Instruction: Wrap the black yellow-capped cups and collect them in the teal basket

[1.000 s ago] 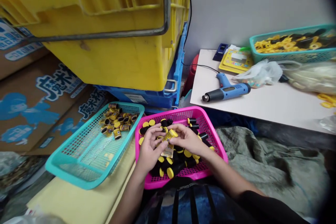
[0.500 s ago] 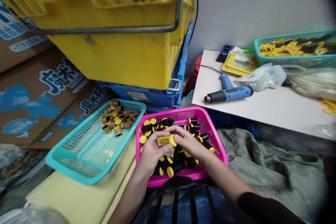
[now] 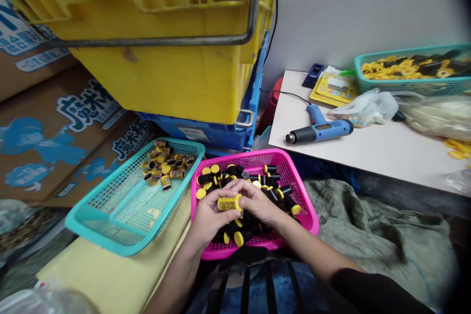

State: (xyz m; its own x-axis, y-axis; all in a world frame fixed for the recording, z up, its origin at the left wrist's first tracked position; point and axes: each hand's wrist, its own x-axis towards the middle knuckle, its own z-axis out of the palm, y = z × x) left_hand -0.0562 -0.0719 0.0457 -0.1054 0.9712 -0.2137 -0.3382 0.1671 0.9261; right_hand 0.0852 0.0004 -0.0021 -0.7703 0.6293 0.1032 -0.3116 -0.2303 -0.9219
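Both hands meet over a pink basket (image 3: 311, 216) and hold one small yellow cylinder with a patterned sleeve (image 3: 228, 203). My left hand (image 3: 206, 217) is closed round its left part, thumb below. At its right end the fingers of my right hand (image 3: 259, 205) are closed, with the thumb against the yellow rim there. The cylinder lies roughly level. Underneath, the basket holds many black cylinders with yellow caps (image 3: 239, 239), partly hidden by my hands.
To the left, a turquoise basket (image 3: 83, 235) holds short patterned sleeves (image 3: 166, 183). Yellow (image 3: 176, 78) and blue crates stand ahead. On the white table (image 3: 371, 147) at right lie a blue heat gun (image 3: 324, 130), plastic bags and a turquoise basket (image 3: 412, 87) of yellow and black parts.
The cylinder has shifted slightly down and left and turned, so its round yellow end faces me less. My right hand has moved left, its thumb closer against that end.
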